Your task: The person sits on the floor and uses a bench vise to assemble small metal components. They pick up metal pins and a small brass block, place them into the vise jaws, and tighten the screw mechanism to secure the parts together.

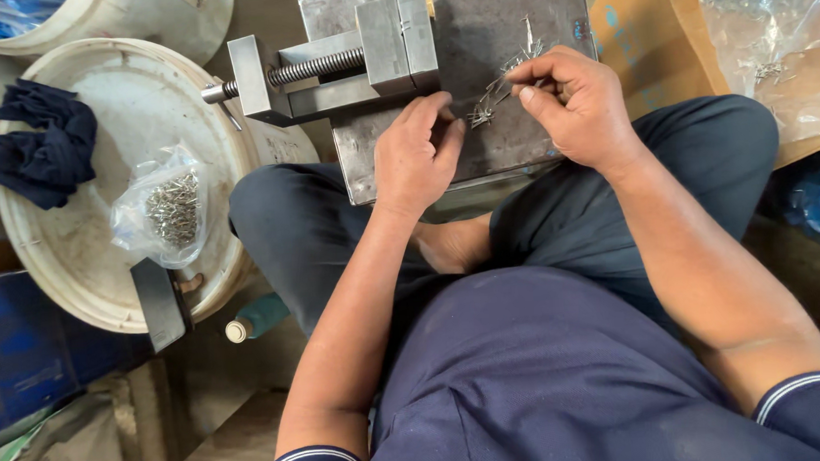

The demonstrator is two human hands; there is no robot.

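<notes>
Pins point(499, 87) lie in a small heap on the gray plate point(518, 150), between the two hands and just under the fingers. The right hand point(576, 105) is curled, pinching a few pins with thumb and fingers. The left hand point(415, 155) rests flat on the plate, fingers loosely bent, its tips touching the heap. A vise point(345, 61) sits near the left hand.

Dark cloth point(39, 142) and bagged pins point(168, 210) lie on bucket lid point(85, 266)
</notes>
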